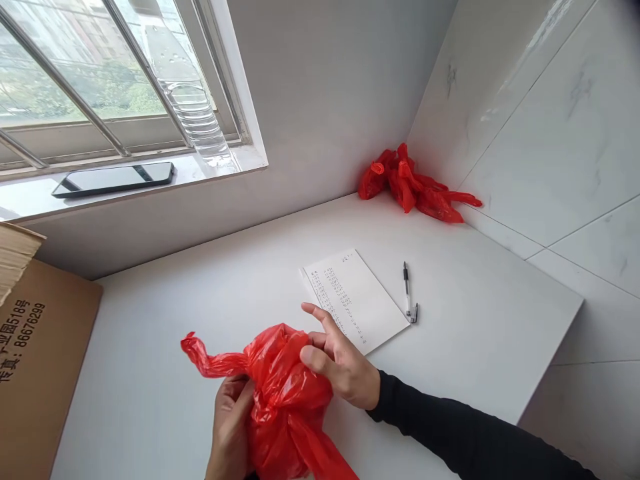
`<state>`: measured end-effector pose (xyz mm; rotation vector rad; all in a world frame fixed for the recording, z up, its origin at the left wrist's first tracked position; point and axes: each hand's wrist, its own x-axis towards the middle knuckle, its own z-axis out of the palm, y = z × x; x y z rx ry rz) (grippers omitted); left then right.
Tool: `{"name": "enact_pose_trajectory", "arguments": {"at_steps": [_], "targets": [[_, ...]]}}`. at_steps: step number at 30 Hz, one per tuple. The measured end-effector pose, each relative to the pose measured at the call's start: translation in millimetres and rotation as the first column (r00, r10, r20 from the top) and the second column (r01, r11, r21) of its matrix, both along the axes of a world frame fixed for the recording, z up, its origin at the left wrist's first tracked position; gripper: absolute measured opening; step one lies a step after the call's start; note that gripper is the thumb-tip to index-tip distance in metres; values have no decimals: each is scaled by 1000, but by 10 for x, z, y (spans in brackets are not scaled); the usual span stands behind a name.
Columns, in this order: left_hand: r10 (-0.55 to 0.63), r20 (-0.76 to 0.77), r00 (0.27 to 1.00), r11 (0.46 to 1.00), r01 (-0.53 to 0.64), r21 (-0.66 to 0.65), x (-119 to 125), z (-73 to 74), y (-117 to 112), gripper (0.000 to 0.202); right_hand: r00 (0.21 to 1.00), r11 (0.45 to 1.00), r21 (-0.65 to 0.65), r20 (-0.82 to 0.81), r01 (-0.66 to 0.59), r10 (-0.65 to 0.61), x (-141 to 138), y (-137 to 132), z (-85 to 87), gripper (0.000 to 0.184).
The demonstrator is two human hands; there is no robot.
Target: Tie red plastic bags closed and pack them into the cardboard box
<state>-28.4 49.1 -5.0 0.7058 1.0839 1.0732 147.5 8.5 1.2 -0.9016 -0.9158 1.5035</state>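
A crumpled red plastic bag is held over the white table near its front edge. My left hand grips the bag from below on its left side, fingers curled into the plastic. My right hand, in a black sleeve, presses against the bag's right side with thumb and fingers pinching the plastic and the index finger stretched out. A twisted handle of the bag sticks out to the left.
A sheet of paper with printed lines and a pen lie mid-table. More red bags sit in the far corner by the tiled wall. A cardboard box stands at left. A phone and a plastic bottle rest on the windowsill.
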Motion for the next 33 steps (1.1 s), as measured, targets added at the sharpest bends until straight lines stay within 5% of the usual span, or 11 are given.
{"name": "enact_pose_trajectory", "arguments": {"at_steps": [4,8,16,23,26,33], "targets": [[1,44,999,1000,-1,-23,107,151,-122,33,982,996,92,187,-11,-6,2,34,-12,40],[8,30,1000,998,-6,-57,135,231,-162,32,944,971,189,267,144,-192,5,42,-14,28],[-278,73,958,959,281,-30,10,-46,-33,38,977,980,115,120,164,-177,-5,37,-42,29],[-69,59,996,997,70,-11,3,-35,-39,40,988,993,119,156,-22,3,52,29,25,53],[-33,67,997,999,34,-2,6,28,-81,40,987,985,107,94,-136,126,34,21,39,47],[-35,67,997,999,35,-6,79,100,-129,35,992,990,141,125,-24,6,-1,24,26,33]]}}
